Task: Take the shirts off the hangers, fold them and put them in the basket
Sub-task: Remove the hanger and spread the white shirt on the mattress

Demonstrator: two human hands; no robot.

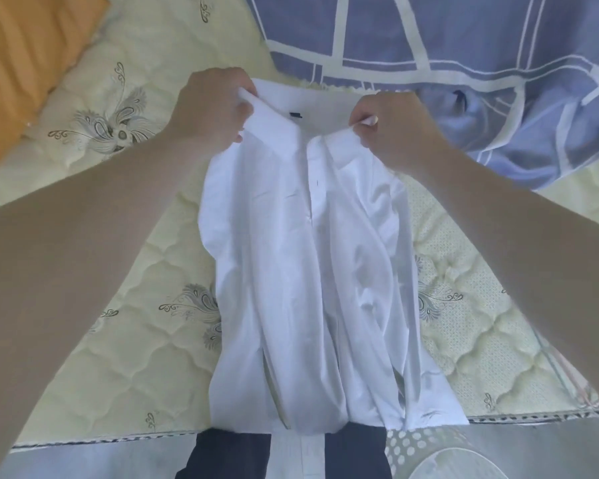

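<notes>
A white button-up shirt (301, 271) lies lengthwise on the pale yellow quilted mattress (125, 357), collar away from me, hem hanging over the near edge. Its sides are folded inward toward the button placket. My left hand (211, 108) grips the left shoulder beside the collar. My right hand (391, 129) pinches the right shoulder at the collar. No hanger is visible. A pale perforated basket (429, 447) shows at the bottom right, below the mattress edge.
A blue-grey blanket (446, 46) with white grid lines is bunched over the far right of the mattress. An orange pillow (21, 60) lies at the far left. My dark trouser legs (229, 454) stand against the mattress edge.
</notes>
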